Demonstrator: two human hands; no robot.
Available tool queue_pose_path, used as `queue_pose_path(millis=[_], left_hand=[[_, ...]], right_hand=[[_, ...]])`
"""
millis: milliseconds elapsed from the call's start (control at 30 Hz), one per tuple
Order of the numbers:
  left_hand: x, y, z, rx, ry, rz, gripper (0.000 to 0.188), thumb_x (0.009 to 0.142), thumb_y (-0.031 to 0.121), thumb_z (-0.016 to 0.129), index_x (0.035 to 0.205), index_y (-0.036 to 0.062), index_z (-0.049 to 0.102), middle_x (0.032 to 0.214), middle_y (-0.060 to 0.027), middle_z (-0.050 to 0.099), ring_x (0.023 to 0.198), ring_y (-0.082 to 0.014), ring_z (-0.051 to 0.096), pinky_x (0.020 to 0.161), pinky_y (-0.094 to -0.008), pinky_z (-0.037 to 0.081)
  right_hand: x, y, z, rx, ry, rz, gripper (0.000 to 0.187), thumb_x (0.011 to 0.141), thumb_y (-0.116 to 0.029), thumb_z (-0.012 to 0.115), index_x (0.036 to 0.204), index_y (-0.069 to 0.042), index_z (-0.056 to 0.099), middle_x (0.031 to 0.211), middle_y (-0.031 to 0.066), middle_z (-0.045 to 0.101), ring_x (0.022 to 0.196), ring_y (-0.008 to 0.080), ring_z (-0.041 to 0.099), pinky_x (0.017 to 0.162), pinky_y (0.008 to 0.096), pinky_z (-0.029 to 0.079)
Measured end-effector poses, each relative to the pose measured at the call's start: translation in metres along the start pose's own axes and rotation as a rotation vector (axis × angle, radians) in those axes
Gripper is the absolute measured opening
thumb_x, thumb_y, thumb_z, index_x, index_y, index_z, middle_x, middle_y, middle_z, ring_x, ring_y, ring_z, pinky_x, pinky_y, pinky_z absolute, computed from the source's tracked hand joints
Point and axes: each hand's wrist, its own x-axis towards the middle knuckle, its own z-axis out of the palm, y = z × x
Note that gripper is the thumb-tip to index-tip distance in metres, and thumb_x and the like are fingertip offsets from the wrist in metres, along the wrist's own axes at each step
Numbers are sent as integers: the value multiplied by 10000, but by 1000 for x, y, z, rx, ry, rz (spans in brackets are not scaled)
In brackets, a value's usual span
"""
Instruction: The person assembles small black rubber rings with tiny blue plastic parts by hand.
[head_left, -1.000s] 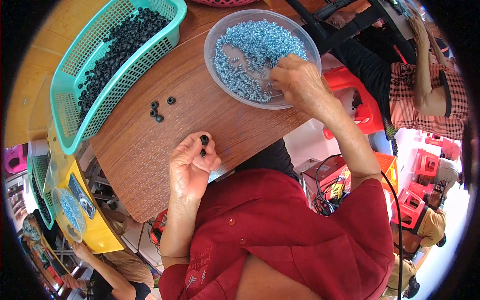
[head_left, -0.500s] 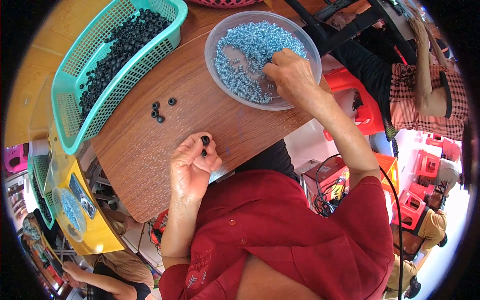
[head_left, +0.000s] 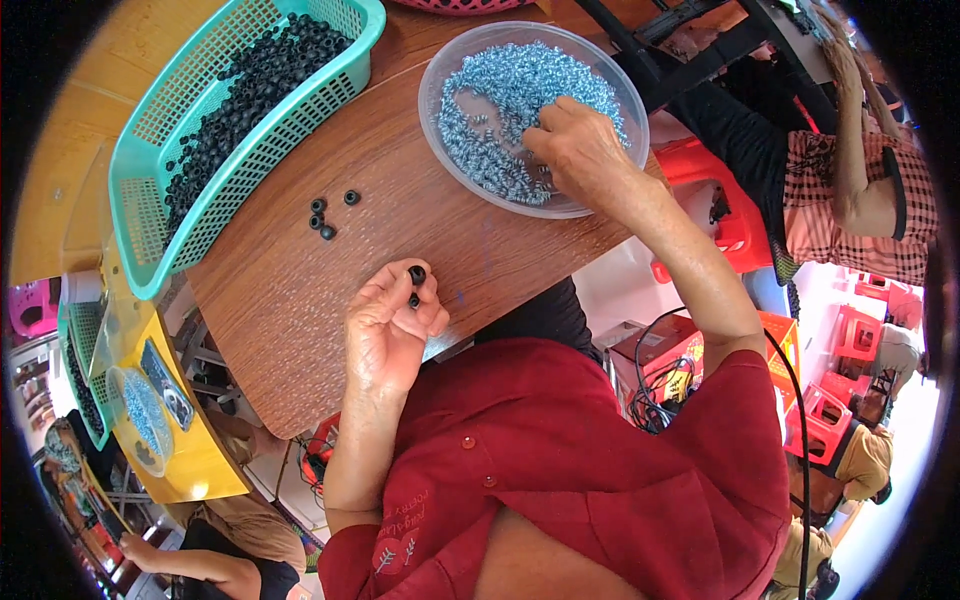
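Note:
My left hand (head_left: 388, 325) is closed on small black round plastic parts, held above the near part of the table; one black part (head_left: 417, 273) sits at the fingertips with its hollow end showing, and another shows lower between the fingers. My right hand (head_left: 580, 150) reaches into a round clear tub (head_left: 434, 150) at the far right of the table. Its fingers are pinched together among small blue, spring-like pieces (head_left: 520, 85); what they grip is hidden. Several loose black parts (head_left: 317, 221) lie on the tabletop, left of the tub.
A teal perforated basket (head_left: 140, 225) full of black parts stands at the far left of the brown wooden table (head_left: 270, 330). Red stools (head_left: 720, 220) and a seated person (head_left: 850, 200) are at the right. A black cable (head_left: 800, 420) runs beside my right arm. A yellow table (head_left: 200, 475) stands left.
The whole view has shifted slightly. My right hand stays in the tub with its fingers together, and my left hand keeps holding the black parts.

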Motion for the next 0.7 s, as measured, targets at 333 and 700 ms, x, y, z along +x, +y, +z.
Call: queue_pose_path(millis=[333,700], left_hand=[[-5,-3,0,51,-10,34,200,881,111,606,1005,-40,562,790,-91,565,593,-149,460,543,-299,368],[-21,1,19,152,-37,109,210,893,82,596,1060,-36,548,776,-91,599,467,-40,374,411,-189,309]], right_hand=[[0,-15,-19,274,74,46,96,727,-89,638,697,-13,587,730,139,597,746,303,591,642,418,476],[11,-105,-42,1321,-325,375,128,796,-107,685,794,15,649,694,-3,601,612,45,509,536,205,393]])
